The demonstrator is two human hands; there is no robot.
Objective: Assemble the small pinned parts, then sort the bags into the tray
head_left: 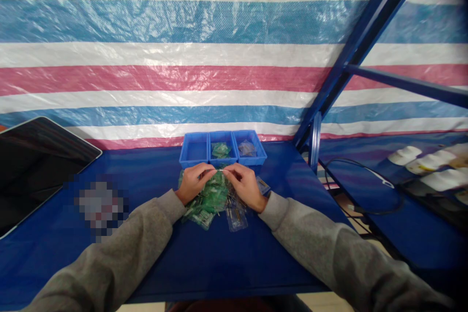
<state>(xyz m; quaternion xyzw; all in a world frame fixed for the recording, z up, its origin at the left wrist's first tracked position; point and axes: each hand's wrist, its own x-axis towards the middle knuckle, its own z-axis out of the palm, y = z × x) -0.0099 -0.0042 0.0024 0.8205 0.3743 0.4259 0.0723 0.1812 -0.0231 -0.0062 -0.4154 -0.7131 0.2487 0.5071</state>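
My left hand (pixel 195 182) and my right hand (pixel 245 185) meet over a pile of packets, thumbs and fingertips pinched. Between them they hold a small, thin, whitish piece (pixel 220 170), too small to make out in kind. Green-tinted plastic packets (pixel 214 195) with small parts inside lie heaped below my hands. On the right side of the pile are clear packets (pixel 237 219), some with thin metallic pieces in them. Just beyond my fingers stand three joined blue bins (pixel 208 148). Green packets (pixel 221 150) lie in the middle bin, and clear packets (pixel 247 148) in the right one.
A dark screen with a pale frame (pixel 40 170) stands at the left of the blue table (pixel 219 268). Near it is a blurred-out patch (pixel 100 207). To the right are a blue metal frame (pixel 329 83), a black cable (pixel 365 212) and several white-topped containers (pixel 435 161). Striped sheeting (pixel 183 78) hangs behind.
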